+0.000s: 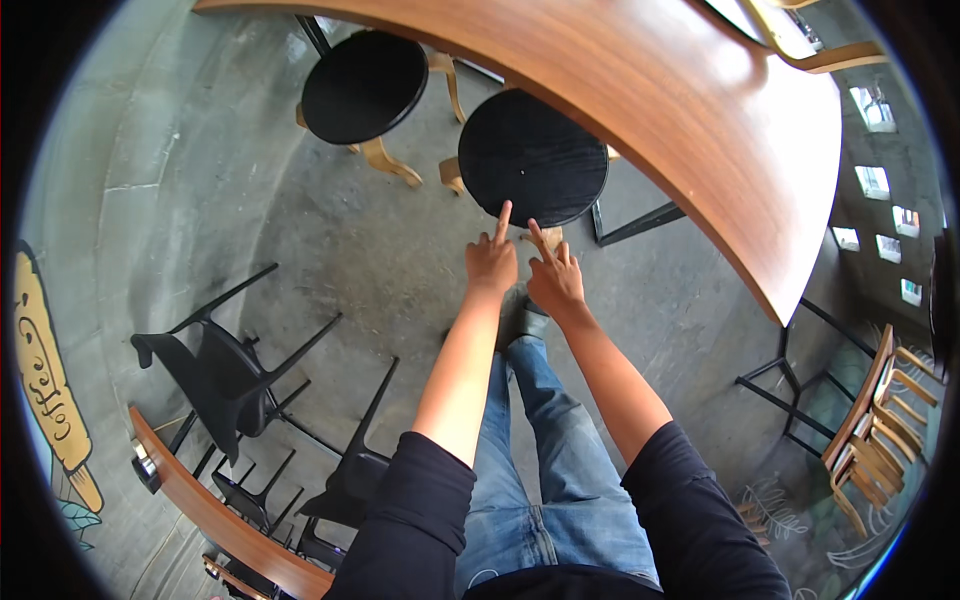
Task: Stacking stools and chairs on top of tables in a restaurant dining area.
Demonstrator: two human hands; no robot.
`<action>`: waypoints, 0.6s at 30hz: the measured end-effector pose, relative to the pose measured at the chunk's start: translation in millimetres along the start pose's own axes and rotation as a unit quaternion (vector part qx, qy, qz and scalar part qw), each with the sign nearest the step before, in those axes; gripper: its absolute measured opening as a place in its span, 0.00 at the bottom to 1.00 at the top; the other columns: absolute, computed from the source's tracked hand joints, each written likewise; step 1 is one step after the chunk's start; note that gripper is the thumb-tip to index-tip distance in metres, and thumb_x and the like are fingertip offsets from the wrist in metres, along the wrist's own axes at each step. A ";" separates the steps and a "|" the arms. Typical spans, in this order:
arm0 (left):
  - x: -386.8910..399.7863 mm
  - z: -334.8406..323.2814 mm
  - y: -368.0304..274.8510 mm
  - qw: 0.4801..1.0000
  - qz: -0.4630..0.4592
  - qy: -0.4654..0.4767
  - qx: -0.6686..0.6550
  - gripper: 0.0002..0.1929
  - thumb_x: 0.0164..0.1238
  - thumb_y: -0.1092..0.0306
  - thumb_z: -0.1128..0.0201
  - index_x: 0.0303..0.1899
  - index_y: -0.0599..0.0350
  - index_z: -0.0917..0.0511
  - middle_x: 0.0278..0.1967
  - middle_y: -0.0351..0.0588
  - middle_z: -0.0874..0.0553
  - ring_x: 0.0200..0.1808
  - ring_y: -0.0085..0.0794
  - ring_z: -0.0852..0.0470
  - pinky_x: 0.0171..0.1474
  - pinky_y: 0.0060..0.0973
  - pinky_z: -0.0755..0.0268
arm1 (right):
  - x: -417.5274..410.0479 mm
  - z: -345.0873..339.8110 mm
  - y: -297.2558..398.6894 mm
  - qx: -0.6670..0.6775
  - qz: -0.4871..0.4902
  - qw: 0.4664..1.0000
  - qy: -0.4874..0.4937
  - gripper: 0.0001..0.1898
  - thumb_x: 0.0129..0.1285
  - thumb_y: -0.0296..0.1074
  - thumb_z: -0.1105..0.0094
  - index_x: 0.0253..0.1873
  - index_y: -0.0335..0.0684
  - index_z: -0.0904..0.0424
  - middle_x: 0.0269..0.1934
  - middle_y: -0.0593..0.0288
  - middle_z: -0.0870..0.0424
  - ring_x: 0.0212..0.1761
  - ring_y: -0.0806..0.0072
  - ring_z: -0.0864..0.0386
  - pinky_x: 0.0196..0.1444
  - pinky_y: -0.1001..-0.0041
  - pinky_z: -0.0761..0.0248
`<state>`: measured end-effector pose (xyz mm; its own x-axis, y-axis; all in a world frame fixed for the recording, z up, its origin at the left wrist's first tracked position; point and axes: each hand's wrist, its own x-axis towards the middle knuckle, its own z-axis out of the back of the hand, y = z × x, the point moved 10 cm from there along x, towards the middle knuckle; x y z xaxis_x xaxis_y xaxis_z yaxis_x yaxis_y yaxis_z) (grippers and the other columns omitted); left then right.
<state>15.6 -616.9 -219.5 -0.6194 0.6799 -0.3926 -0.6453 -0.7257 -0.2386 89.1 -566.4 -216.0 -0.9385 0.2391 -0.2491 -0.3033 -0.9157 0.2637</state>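
Observation:
Both arms reach forward from dark sleeves. My left hand [492,259] has its index finger stretched out and the other fingers curled; it holds nothing. Beside it, my right hand [555,276] also extends the index finger, its other fingers partly bent, and is empty. The two hands are apart. Both fingertips appear at the near edge of a round black stool seat [532,157] with bent wooden legs; whether they touch it cannot be told. A second black stool [365,86] stands to its left.
A wooden table [637,97] curves across the top and right. Black chairs [217,375] stand at the lower left by another wooden table [225,525]. At the right, wooden stools [874,457] rest upturned on a tabletop [862,405]. Concrete walls bear paintings and small openings.

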 end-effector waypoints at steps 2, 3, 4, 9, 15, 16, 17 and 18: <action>-6.0 -8.9 2.3 0.999 0.014 0.016 0.031 0.07 0.58 0.72 0.38 0.36 0.56 0.13 0.76 0.32 0.54 0.42 0.37 0.16 0.39 0.35 0.23 | -3.0 -2.7 0.4 0.017 -0.020 0.999 0.020 0.07 0.47 0.29 0.38 0.33 0.41 0.15 0.77 0.66 0.56 0.58 0.57 0.33 0.49 0.65 0.30; -8.6 -15.4 6.1 0.999 0.014 0.020 0.029 0.07 0.58 0.72 0.38 0.36 0.56 0.13 0.76 0.32 0.54 0.42 0.37 0.16 0.39 0.35 0.23 | -0.4 -2.7 4.0 0.038 -0.035 0.998 0.021 0.08 0.46 0.30 0.36 0.34 0.42 0.15 0.77 0.66 0.57 0.57 0.59 0.32 0.52 0.65 0.30; -13.5 -18.6 8.9 1.000 0.014 0.015 0.008 0.06 0.57 0.72 0.38 0.34 0.57 0.13 0.76 0.32 0.54 0.39 0.37 0.15 0.38 0.34 0.23 | -2.6 -2.2 9.7 0.048 -0.045 0.998 0.013 0.09 0.44 0.30 0.33 0.34 0.42 0.14 0.77 0.64 0.60 0.56 0.59 0.31 0.51 0.64 0.29; -45.7 -38.4 25.7 0.999 0.005 0.049 -0.001 0.06 0.58 0.68 0.38 0.30 0.57 0.14 0.75 0.38 0.49 0.36 0.42 0.14 0.38 0.37 0.22 | -26.2 -22.5 39.8 0.056 -0.053 0.996 0.046 0.08 0.43 0.33 0.32 0.33 0.46 0.13 0.78 0.60 0.64 0.52 0.62 0.27 0.48 0.66 0.28; -115.0 -66.1 47.2 0.993 0.043 0.104 -0.034 0.06 0.56 0.66 0.36 0.35 0.53 0.17 0.67 0.45 0.35 0.41 0.44 0.16 0.41 0.41 0.22 | -56.9 -53.1 62.7 0.295 0.016 0.954 0.049 0.08 0.49 0.31 0.38 0.36 0.44 0.14 0.72 0.52 0.45 0.46 0.61 0.22 0.46 0.65 0.26; -124.4 -64.2 54.8 0.994 0.045 0.090 -0.035 0.08 0.55 0.68 0.35 0.37 0.53 0.17 0.71 0.46 0.42 0.40 0.45 0.16 0.42 0.42 0.23 | -58.3 -38.4 64.9 0.437 0.073 0.896 -0.008 0.08 0.52 0.30 0.41 0.37 0.42 0.16 0.66 0.48 0.31 0.40 0.63 0.19 0.43 0.67 0.25; -129.4 -65.7 66.0 0.994 0.047 0.091 -0.032 0.08 0.55 0.68 0.35 0.37 0.53 0.17 0.71 0.46 0.42 0.40 0.45 0.16 0.42 0.42 0.23 | -62.6 -65.9 26.8 0.582 -0.119 0.804 0.030 0.07 0.56 0.29 0.45 0.37 0.39 0.17 0.53 0.49 0.23 0.34 0.65 0.19 0.37 0.71 0.25; -138.5 -59.2 93.2 0.991 0.093 0.059 -0.078 0.08 0.56 0.68 0.36 0.38 0.53 0.19 0.64 0.48 0.33 0.41 0.44 0.16 0.44 0.40 0.24 | -76.1 -89.3 9.3 0.690 -0.300 0.654 0.071 0.08 0.60 0.29 0.50 0.36 0.37 0.19 0.40 0.49 0.15 0.27 0.68 0.19 0.32 0.74 0.25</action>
<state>67.6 -784.9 -239.9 -0.6586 0.5217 -0.5422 -0.4421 -0.8514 -0.2821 172.4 -621.9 -277.8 -0.5870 0.2994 -0.7522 -0.5623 0.5177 0.6448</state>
